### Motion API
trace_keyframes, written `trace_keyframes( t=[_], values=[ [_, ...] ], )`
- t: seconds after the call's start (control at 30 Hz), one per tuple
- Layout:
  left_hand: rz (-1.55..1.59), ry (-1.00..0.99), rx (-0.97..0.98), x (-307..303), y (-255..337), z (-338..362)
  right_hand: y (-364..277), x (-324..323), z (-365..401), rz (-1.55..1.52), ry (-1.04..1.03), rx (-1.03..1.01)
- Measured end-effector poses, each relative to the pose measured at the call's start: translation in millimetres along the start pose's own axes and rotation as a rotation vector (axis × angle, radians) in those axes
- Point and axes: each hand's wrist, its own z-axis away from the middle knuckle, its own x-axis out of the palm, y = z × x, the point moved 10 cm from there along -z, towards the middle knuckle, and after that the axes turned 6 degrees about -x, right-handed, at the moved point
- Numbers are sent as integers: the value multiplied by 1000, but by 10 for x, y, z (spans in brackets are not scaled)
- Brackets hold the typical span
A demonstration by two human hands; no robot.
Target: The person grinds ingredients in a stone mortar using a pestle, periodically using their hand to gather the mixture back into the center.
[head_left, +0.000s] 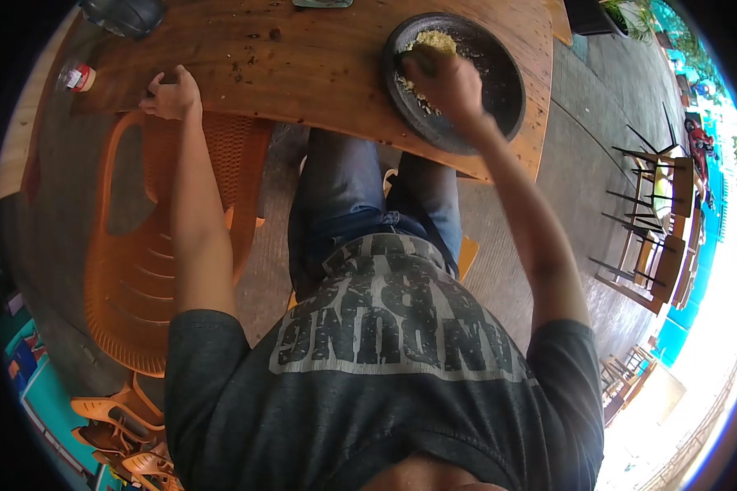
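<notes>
A wide, dark stone mortar [508,86] lies on the wooden table [303,69], near its right end. Pale yellow crushed food [436,39] is heaped at the mortar's far side, and crumbs of it are scattered over the bowl. My right hand [449,86] is closed over the bowl around a dark pestle [404,59], of which only a small part shows. At the table's near edge on the left, my left hand [172,96] rests with its fingers apart and slightly bent, holding nothing.
Left of my left hand lies a small jar with a red label [78,78]. A dark rounded object [123,15] sits at the table's far left. An orange plastic chair [131,303] stands against the near edge. Stacked wooden furniture [663,221] is off to the right.
</notes>
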Motion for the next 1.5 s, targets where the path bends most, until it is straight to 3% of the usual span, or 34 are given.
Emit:
trace_keyframes(
  t=[0.07, 0.17, 0.23, 0.27, 0.37, 0.53, 0.63, 0.7, 0.77, 0.83, 0.9, 0.97, 1.0, 1.13, 1.2, 1.27, 1.33, 1.43, 1.5],
  values=[
    [-18, -38, -21, -27, 20, 64, -129, -64, 99, 101, 2, 51],
    [18, -49, -2, 36, -35, 34, 212, -80, -247, 123, 67, 21],
    [31, -27, -3, -4, -8, -23, 486, 112, -282, -228, -212, 226],
    [17, -19, -11, -6, -7, -15, 403, 50, -214, -308, -95, 157],
    [-8, -25, -22, -28, 70, -9, -204, -74, 169, 152, 40, 32],
    [2, -54, -31, -43, 61, 33, 268, -103, -218, 53, 85, 62],
    [-7, -25, -33, -26, 14, -11, 215, 29, 15, -45, -57, 106],
    [-19, -37, -19, -30, 21, 16, -179, -89, 182, 129, 22, 16],
    [-21, -14, -5, -45, 9, 36, -4, -77, 80, 155, 8, 50],
    [42, 28, 6, -93, 48, 44, 271, -8, -217, 25, 17, -34],
    [164, 83, 11, -163, 46, 61, 556, 77, -391, -217, -298, 65],
    [216, 149, 21, -220, 30, 55, 660, -90, -321, -425, -277, 142],
    [240, 180, 15, -266, 18, 83, 723, -232, -253, -481, -172, 179],
    [271, 189, 235, -458, 140, 458, 983, -674, 395, -602, -17, 456],
    [367, 49, 207, -608, 365, 922, 1075, -750, 650, -593, 31, 519],
    [407, -67, 348, -646, 686, 1517, 1136, -732, 831, -596, 72, 482],
    [601, -407, 284, -623, 1030, 2175, 1174, -649, 939, -610, 128, 482],
    [686, -719, 362, -690, 1449, 3065, 1070, -603, 979, -707, 89, 598],
    [658, -944, 222, -598, 1475, 3486, 1057, -558, 969, -784, 93, 653]
  ],
)
